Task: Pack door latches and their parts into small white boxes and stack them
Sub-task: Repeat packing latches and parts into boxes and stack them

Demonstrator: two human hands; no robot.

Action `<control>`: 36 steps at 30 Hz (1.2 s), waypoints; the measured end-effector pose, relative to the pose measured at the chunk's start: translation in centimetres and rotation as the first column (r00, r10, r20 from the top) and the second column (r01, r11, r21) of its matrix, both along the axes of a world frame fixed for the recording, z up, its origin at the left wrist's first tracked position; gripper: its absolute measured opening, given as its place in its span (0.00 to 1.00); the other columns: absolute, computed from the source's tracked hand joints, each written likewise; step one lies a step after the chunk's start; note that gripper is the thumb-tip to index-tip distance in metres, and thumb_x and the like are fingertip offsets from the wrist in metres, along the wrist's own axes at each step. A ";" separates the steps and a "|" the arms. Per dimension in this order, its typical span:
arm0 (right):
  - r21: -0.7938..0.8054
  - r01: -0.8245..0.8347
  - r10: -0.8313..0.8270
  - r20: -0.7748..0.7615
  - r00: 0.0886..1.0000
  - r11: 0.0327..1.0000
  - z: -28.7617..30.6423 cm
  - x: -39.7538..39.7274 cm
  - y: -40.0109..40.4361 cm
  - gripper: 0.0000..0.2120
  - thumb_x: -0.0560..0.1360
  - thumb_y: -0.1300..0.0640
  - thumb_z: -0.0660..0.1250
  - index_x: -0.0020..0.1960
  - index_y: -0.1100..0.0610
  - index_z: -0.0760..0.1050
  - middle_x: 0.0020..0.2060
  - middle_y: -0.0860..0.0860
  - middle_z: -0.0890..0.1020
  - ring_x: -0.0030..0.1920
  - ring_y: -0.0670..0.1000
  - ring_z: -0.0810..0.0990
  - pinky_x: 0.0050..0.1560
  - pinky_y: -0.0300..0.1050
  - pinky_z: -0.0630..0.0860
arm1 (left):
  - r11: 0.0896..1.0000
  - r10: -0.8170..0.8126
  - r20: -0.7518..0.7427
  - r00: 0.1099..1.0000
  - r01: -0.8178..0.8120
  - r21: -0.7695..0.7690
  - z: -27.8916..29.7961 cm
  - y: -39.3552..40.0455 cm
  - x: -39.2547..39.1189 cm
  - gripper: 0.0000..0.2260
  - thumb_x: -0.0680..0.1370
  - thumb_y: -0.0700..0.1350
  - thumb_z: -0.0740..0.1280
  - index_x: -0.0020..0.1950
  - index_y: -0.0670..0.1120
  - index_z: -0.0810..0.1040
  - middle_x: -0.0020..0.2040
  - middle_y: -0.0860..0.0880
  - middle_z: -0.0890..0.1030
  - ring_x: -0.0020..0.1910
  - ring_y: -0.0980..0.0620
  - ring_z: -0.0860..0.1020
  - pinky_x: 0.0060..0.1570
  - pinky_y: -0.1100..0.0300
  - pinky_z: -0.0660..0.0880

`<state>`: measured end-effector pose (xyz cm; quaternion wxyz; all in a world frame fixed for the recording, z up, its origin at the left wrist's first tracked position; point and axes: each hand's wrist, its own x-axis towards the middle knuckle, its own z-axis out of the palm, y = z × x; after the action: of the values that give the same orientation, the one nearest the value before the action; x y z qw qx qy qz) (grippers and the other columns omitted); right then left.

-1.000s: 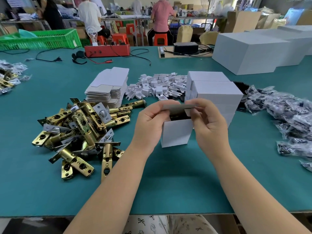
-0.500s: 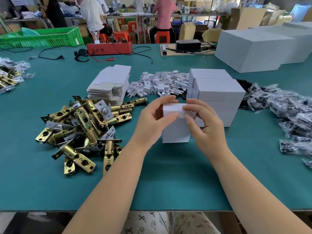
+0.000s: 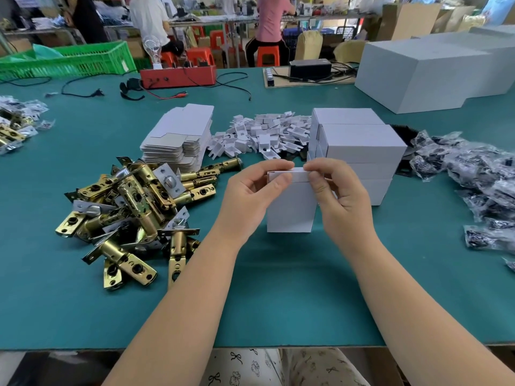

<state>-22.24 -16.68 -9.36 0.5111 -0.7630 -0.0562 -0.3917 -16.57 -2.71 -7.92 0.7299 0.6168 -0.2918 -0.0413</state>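
A small white box (image 3: pixel 289 207) stands upright on the green table (image 3: pixel 278 296) in front of me. My left hand (image 3: pixel 250 193) grips its top left corner, thumb on the front and fingers over the lid. My right hand (image 3: pixel 338 195) pinches the top right edge of the lid. The lid flap lies down over the box, so its contents are hidden. A heap of brass door latches (image 3: pixel 133 207) lies to the left. A stack of closed white boxes (image 3: pixel 359 146) stands just behind and right of the held box.
Flat unfolded box blanks (image 3: pixel 181 135) and a pile of small white card inserts (image 3: pixel 262 135) lie behind. Plastic bags of parts (image 3: pixel 479 176) spread along the right. Large grey cartons (image 3: pixel 429 71) stand far right, a red tester (image 3: pixel 178 75) and green crate (image 3: pixel 69 61) at the back.
The open flap, held up a second ago over the dark box mouth, has been folded down; the box top is now closed under both hands' fingers.
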 end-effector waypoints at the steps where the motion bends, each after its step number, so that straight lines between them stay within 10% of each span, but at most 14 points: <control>1: -0.001 -0.003 0.003 0.000 1.000 1.000 -0.1 0.0 -0.1 0.12 0.78 0.59 0.61 0.50 0.41 0.73 0.47 0.41 0.77 0.49 0.40 0.75 0.51 0.33 0.70 | 1.000 -0.022 -0.020 1.000 0.022 0.003 0.0 0.1 0.1 0.06 0.75 0.43 0.69 0.49 0.52 0.83 0.42 0.56 0.83 0.42 0.60 0.78 0.42 0.68 0.74; 14: -0.026 -0.001 -0.001 -0.076 0.997 1.000 -1.3 -0.1 -0.3 0.08 0.76 0.60 0.62 0.53 0.52 0.76 0.59 0.46 0.74 0.61 0.39 0.72 0.61 0.40 0.71 | 0.997 -0.038 -0.148 0.988 0.047 0.056 0.0 0.0 0.6 0.10 0.73 0.45 0.65 0.39 0.57 0.85 0.40 0.59 0.82 0.42 0.60 0.78 0.44 0.65 0.75; 32: -0.182 0.023 -0.065 -0.228 0.971 0.983 -2.1 -0.5 0.4 0.40 0.70 0.64 0.69 0.68 0.32 0.53 0.71 0.42 0.63 0.65 0.33 0.64 0.53 0.22 0.64 | 0.996 0.019 0.000 1.000 -0.019 0.084 -1.1 0.1 0.9 0.17 0.73 0.35 0.70 0.47 0.59 0.82 0.42 0.60 0.82 0.43 0.61 0.78 0.43 0.68 0.75; 36: -0.085 0.020 -0.056 -0.445 0.894 0.996 -1.9 -0.6 0.2 0.41 0.72 0.55 0.71 0.75 0.38 0.50 0.66 0.42 0.69 0.61 0.42 0.71 0.58 0.33 0.69 | 0.985 0.172 -0.090 0.981 -0.168 0.046 -1.0 -0.6 1.0 0.17 0.73 0.33 0.71 0.47 0.57 0.82 0.45 0.54 0.82 0.45 0.55 0.79 0.47 0.57 0.78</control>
<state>-22.84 -16.49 -11.23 0.4723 -0.8530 0.0624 -0.2133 -15.54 -3.29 -8.95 0.7316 0.6507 -0.2027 -0.0132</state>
